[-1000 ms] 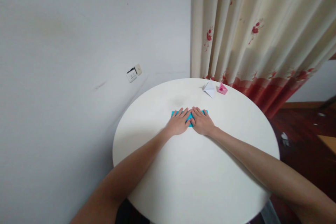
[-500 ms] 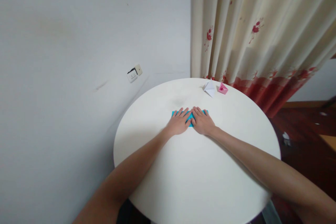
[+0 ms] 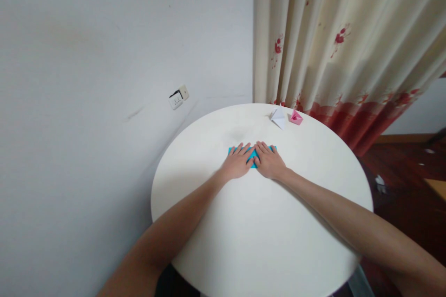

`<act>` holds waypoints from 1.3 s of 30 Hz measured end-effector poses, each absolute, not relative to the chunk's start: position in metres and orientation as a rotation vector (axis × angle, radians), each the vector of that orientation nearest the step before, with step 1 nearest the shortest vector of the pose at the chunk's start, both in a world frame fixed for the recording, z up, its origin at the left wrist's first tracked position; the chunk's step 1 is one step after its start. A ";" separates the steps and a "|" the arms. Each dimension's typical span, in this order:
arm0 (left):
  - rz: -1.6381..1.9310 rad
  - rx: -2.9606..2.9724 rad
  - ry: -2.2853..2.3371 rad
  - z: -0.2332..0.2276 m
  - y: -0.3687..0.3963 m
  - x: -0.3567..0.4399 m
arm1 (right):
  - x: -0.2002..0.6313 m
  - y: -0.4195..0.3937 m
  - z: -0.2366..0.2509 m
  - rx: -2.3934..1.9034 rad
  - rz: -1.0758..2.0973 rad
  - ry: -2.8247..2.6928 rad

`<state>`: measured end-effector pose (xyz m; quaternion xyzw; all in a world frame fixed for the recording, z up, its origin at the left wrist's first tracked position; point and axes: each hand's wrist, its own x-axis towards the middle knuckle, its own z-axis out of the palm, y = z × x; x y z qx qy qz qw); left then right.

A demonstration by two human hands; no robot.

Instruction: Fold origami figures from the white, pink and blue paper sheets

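A blue sheet of paper [image 3: 252,163], oblong in outline, lies flat on the round white table [image 3: 258,222]. My left hand [image 3: 238,162] rests palm down on its left half, fingers spread. On the right half lies my right hand [image 3: 269,161], also palm down with the fingers stretched out. The two thumbs nearly meet over the middle of the paper. Most of the sheet is hidden under the hands; blue shows between the thumbs and at both far corners.
Near the table's far edge stand a folded white paper piece [image 3: 278,117] and a smaller folded pink paper piece [image 3: 296,117]. A wall with a socket [image 3: 176,100] is at the left. A flowered curtain [image 3: 313,46] hangs behind the table.
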<state>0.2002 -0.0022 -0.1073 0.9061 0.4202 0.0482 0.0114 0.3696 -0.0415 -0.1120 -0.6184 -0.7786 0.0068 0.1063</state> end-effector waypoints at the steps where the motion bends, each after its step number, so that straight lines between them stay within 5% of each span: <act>1: 0.152 2.825 1.310 -0.107 -0.002 0.200 | 0.369 -0.042 -0.112 -1.826 0.025 -2.291; 14: 0.131 2.813 1.314 -0.107 -0.002 0.201 | 0.379 -0.038 -0.109 -2.185 0.104 -1.994; 21: 0.133 2.820 1.316 -0.105 -0.003 0.200 | 0.373 -0.045 -0.108 -1.914 -0.174 -2.158; 39: 0.165 2.805 1.335 -0.106 -0.002 0.201 | 0.368 -0.042 -0.114 -1.797 0.017 -2.296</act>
